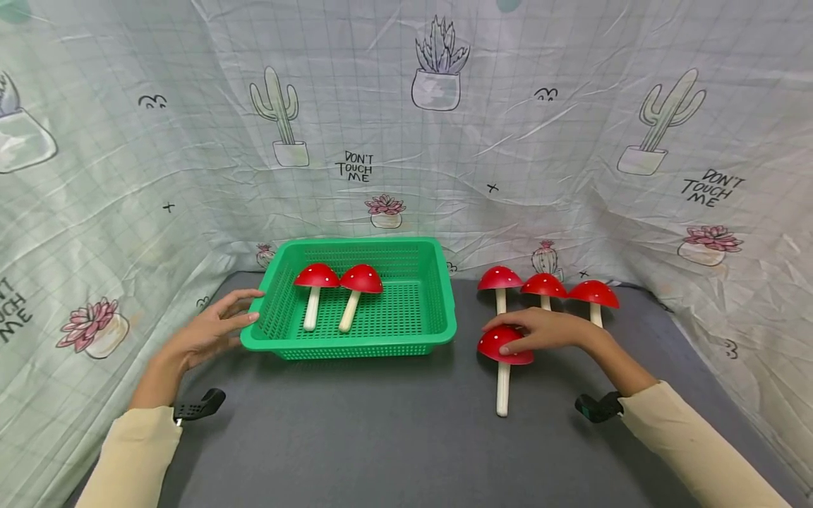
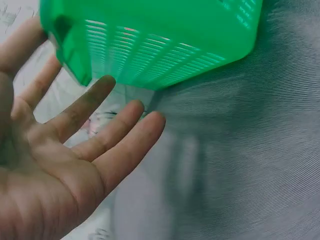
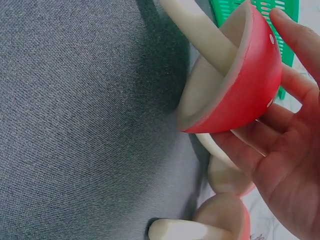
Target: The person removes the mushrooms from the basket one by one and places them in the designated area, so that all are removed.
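Note:
My right hand (image 1: 540,329) grips a red mushroom (image 1: 508,346) by its white-dotted cap, with the pale stem pointing toward me. In the right wrist view, the fingers (image 3: 295,82) lie around the outside of the cap (image 3: 240,85), whose pale hollow underside faces away from the palm. My left hand (image 1: 212,328) is at the left end of a green plastic basket (image 1: 356,344), its fingertips at the rim. Seen from the left wrist, its fingers (image 2: 130,145) are spread and fairly straight. Inside the basket lie two similar mushrooms, a left one (image 1: 317,276) and a right one (image 1: 361,279).
Behind my right hand, three more mushrooms lie in a row: a left one (image 1: 500,278), a middle one (image 1: 544,285) and a right one (image 1: 593,293). The grey tabletop (image 1: 356,437) is bounded by a patterned cloth (image 1: 394,127) at the back and sides.

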Demonstrator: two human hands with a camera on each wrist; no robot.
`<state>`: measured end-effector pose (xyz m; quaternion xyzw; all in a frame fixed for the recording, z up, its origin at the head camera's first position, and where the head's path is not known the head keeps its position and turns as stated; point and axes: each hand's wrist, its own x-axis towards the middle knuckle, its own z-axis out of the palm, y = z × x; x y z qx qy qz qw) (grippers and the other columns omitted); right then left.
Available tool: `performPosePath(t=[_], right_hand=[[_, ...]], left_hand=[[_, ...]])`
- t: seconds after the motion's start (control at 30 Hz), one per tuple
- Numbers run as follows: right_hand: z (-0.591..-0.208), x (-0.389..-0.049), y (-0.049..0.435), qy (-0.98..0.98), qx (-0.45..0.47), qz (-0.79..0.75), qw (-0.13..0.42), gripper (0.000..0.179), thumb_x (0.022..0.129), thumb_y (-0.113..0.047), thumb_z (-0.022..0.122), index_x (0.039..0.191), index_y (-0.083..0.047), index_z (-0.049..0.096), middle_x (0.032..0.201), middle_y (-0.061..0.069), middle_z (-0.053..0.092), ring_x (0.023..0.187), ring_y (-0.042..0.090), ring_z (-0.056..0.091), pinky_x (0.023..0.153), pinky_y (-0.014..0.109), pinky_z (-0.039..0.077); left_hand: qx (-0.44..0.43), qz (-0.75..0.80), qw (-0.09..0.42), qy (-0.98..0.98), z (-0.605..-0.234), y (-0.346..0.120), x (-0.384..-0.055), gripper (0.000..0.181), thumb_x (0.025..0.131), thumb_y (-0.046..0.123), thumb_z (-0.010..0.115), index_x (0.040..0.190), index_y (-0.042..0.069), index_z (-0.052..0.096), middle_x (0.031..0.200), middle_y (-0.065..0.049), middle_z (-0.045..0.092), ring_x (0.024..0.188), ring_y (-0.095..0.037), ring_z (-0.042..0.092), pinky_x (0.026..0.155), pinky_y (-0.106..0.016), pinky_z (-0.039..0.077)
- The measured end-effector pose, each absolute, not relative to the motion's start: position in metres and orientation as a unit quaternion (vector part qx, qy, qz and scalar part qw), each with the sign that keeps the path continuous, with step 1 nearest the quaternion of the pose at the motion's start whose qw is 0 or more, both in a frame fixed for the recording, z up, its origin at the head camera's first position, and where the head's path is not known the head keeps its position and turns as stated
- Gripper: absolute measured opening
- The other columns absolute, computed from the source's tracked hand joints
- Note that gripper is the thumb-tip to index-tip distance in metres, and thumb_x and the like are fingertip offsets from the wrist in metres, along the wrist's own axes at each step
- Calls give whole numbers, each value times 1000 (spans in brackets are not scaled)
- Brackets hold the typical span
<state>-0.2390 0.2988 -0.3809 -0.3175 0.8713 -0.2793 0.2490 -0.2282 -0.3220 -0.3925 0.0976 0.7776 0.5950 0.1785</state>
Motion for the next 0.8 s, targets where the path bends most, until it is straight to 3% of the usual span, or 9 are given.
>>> performPosePath(t=[0.1, 0.2, 0.43, 0.6, 0.8], right_hand=[[-381, -239, 299, 872, -319, -276, 250, 50, 96, -34, 71, 141, -20, 57, 135, 1, 58, 122, 27, 51, 88, 33, 54], [-379, -239, 300, 871, -321, -275, 249, 49, 96, -34, 71, 141, -21, 57, 135, 1, 58, 122, 26, 51, 89, 34, 54], [-373, -240, 299, 865, -326, -284, 253, 51, 96, -32, 71, 142, -18, 55, 138, 5, 57, 128, 32, 49, 94, 40, 54], [-359, -245, 293, 863, -343, -286, 234, 51, 95, -28, 73, 142, -15, 56, 142, 8, 56, 133, 38, 47, 99, 44, 53], [-331, -255, 276, 873, -365, -265, 184, 45, 96, -24, 72, 139, -19, 60, 137, 1, 58, 120, 25, 58, 96, 41, 54]], left_hand=[[90, 562, 184, 801, -381, -322, -229, 66, 102, 27, 65, 157, 15, 30, 166, -17, 13, 145, -35, 28, 105, -52, 45], [84, 556, 191, 805, -372, -319, -229, 69, 100, 26, 68, 157, 13, 32, 167, -15, 14, 146, -37, 27, 105, -51, 47], [72, 562, 201, 799, -365, -316, -228, 71, 99, 25, 70, 157, 12, 31, 167, -16, 14, 121, -7, 55, 97, -45, 54], [75, 575, 208, 788, -363, -315, -227, 72, 100, 22, 68, 158, 10, 28, 167, -20, 12, 114, -10, 63, 92, -44, 56], [66, 588, 223, 774, -361, -315, -226, 72, 101, 21, 66, 159, 11, 25, 166, -21, 10, 110, -20, 68, 89, -47, 57]])
